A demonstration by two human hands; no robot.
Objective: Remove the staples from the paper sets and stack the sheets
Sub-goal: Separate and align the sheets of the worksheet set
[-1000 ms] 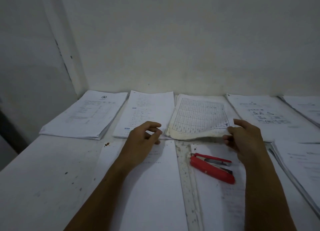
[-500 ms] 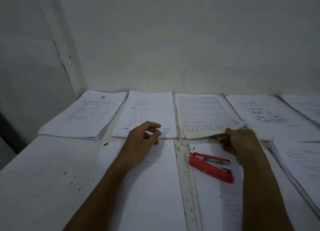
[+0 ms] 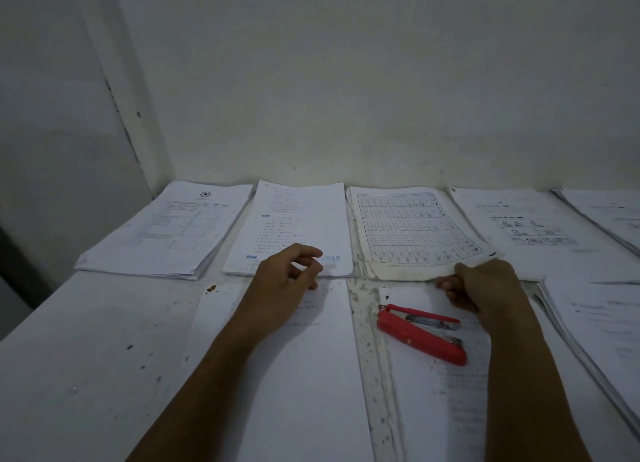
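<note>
- Pinching the near edge of the worn, grid-printed paper set (image 3: 415, 233) is my right hand (image 3: 485, 288), its fingers curled round the lower right corner of that set, which lies flat along the far edge of the white, speckled worktop (image 3: 86, 357), third pile from the left.
- My left hand (image 3: 284, 285) holds nothing; its fingers are loosely curled, thumb and forefinger near each other, hovering or resting over the top of the plain white sheet (image 3: 304, 375) lying in front of me. Whether it touches the sheet I cannot tell.
- Just beyond my left hand sits the white stack of text-printed pages (image 3: 298, 226), second from the left along the far edge.
- At the far left corner lies a thick stack of white pages with a round emblem and table (image 3: 169, 229).
- To the right of the grid-printed set lies a white stack with small picture panels (image 3: 530, 226); another white pile (image 3: 609, 212) lies at the far right corner.
- The red stapler with a metal jaw (image 3: 420, 333) lies on its side on a second white printed sheet (image 3: 443, 392), just near of my right hand and apart from it.
- A further stack of white pages (image 3: 602, 326) runs along the right edge.
</note>
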